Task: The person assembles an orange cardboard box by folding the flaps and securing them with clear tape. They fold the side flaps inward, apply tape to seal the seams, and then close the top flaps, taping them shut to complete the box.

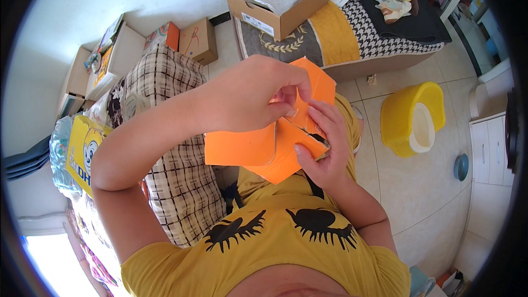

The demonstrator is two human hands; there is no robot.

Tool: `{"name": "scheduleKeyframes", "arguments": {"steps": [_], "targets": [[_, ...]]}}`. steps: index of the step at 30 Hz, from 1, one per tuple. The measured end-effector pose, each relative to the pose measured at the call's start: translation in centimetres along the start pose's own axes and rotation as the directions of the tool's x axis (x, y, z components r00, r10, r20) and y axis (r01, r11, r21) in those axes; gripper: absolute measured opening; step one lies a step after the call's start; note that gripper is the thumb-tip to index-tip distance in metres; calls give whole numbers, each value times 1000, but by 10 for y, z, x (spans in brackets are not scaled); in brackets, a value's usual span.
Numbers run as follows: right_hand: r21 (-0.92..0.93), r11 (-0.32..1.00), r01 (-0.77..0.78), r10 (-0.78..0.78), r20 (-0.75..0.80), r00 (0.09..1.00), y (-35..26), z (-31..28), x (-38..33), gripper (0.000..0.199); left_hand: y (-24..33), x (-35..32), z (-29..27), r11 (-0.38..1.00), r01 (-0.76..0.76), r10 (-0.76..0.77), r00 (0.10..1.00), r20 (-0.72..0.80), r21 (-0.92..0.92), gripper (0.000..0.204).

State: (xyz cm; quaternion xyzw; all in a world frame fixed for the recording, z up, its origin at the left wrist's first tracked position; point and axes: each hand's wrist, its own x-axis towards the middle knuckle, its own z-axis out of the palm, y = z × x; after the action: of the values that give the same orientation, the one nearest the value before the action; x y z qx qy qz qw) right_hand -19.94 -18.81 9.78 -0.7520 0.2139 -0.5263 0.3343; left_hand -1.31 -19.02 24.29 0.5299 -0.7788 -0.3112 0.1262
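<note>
One view, from the head camera, looks down on two hands working an orange cardboard box [258, 151] held in the air above the person's lap, in front of a yellow shirt [275, 253] printed with black eyelash shapes. The box is flat-sided and matte, with one flap lifted at the top right and another folded toward the chest; whatever lies inside is hidden by the flaps and fingers.

The left hand [247, 99] arches over the box from above, wrist bent, its fingers pinched shut on the edge of the raised flap. The right hand [324, 143] comes up from below, palm cupping the box's right corner, fingers curled closed around it, with the thumb pressed on the lower flap.

Further off, an open brown carton [280, 8] sits on a bed [352, 38] with a houndstooth and mustard cover; crumpled white paper fills it. A smaller closed brown carton [199, 39] stands on the floor by the wall. A yellow plastic potty [412, 118] with a white inner bowl rests on the pale tiled floor [418, 187]. A checked brown and cream cushion [176, 148] lies just left of the person.
</note>
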Motion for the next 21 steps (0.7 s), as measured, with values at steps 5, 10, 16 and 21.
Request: {"name": "scheduleKeyframes", "arguments": {"steps": [5,10,16,21], "targets": [[13,1000,-28,28,15,999,0,-1,-1,56,-2,2,1,1000,-14,14,1000,-1,-15,17],[21,1000,-19,19,18,1000,0,-2,-1,55,0,3,1,1000,-21,21,1000,-6,-6,19],[45,999,-20,20,11,1000,0,-2,-1,51,2,3,2,1000,0,-1,1000,-17,-25,20],[48,998,-34,34,-6,999,1,-2,-2,50,1,2,5,999,10,-11,999,-30,-36,24]]}}
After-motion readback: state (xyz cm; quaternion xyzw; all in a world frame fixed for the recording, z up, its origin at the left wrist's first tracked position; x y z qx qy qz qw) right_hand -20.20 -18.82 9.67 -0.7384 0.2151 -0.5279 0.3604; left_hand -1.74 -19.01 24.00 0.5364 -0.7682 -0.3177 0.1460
